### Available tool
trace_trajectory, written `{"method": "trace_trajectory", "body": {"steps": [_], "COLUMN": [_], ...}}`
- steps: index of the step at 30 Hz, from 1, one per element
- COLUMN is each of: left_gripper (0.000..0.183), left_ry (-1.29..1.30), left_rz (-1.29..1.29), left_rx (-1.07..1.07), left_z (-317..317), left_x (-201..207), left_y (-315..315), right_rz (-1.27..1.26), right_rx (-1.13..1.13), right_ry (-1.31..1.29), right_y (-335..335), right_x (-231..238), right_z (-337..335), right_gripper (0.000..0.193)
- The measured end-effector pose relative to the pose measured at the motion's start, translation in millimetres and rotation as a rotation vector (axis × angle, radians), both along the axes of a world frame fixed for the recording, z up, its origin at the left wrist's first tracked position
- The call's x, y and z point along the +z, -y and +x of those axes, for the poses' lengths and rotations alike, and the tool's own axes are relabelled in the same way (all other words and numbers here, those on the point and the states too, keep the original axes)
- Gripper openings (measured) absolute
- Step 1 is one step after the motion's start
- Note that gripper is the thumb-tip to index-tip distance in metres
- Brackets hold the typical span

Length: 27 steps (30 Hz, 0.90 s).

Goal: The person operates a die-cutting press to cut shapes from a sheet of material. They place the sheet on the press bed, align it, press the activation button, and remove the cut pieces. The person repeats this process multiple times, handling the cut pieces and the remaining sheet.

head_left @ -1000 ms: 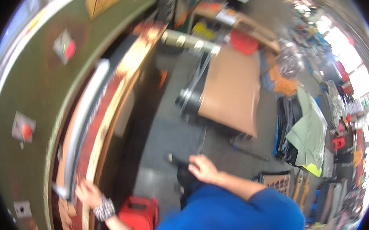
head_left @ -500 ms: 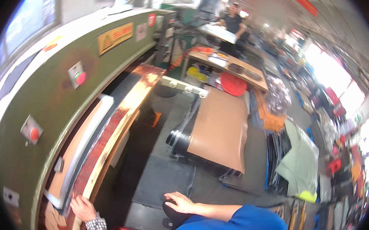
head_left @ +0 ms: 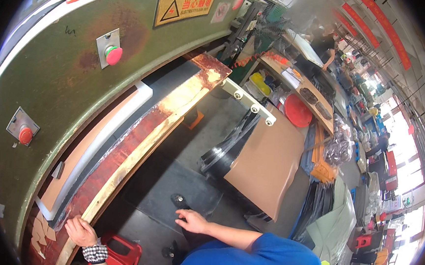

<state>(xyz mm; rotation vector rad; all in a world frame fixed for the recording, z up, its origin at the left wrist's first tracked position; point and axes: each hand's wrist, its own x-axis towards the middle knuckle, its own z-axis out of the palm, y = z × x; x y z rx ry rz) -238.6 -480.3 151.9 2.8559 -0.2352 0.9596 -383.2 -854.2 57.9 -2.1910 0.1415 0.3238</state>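
My left hand (head_left: 81, 231), a checked band at its wrist, lies on the wooden edge (head_left: 137, 157) of a green machine's worn red bench, fingers flat and holding nothing. Just beyond it, a tan sheet (head_left: 93, 146) lies on a white board (head_left: 142, 96) in the machine's opening. On that sheet sits a small grey piece (head_left: 58, 170); its kind I cannot make out. Tan scraps (head_left: 41, 231) lie left of the hand. My right hand (head_left: 192, 221) hangs in front of my body, palm down, fingers loosely bent and apart, with nothing in it.
Red and green push buttons (head_left: 113, 55) sit on the green machine (head_left: 87, 23). A red stool (head_left: 124, 254) stands beside my left forearm. Stacked sheets with a brown one (head_left: 269, 161) on top lie ahead, near a wooden table (head_left: 317, 108). Another person (head_left: 323, 45) stands farther back.
The whole view has turned and tilted, bringing the machine's buttons larger. My left hand stays on the bench edge. My right hand's fingers, stretched flatter before, are now more bent.
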Motion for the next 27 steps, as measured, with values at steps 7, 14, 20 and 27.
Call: {"method": "trace_trajectory", "body": {"steps": [7,14,20,27], "left_gripper": [0.024,0.009,0.008,0.009], "left_ry": [0.152,0.232,0.306,0.336], "left_rz": [0.099,0.050,0.044,0.030], "left_rx": [-0.077,-0.126,-0.117,-0.104], "left_z": [5,16,19,23], "left_x": [-13,-10,-14,-21], "left_y": [-18,-17,-20,-20], "right_rz": [-0.078,0.107,0.104,0.031], "right_rx": [-0.227,-0.057,-0.171,-0.108], "right_ry": [0.087,-0.326,-0.344,-0.404], "right_y": [-39,-104,-118,-129], "right_x": [-36,-38,-35,-33], "right_z": [-74,-185,-208,-248], "right_gripper": [0.035,0.046,0.047,0.047]}}
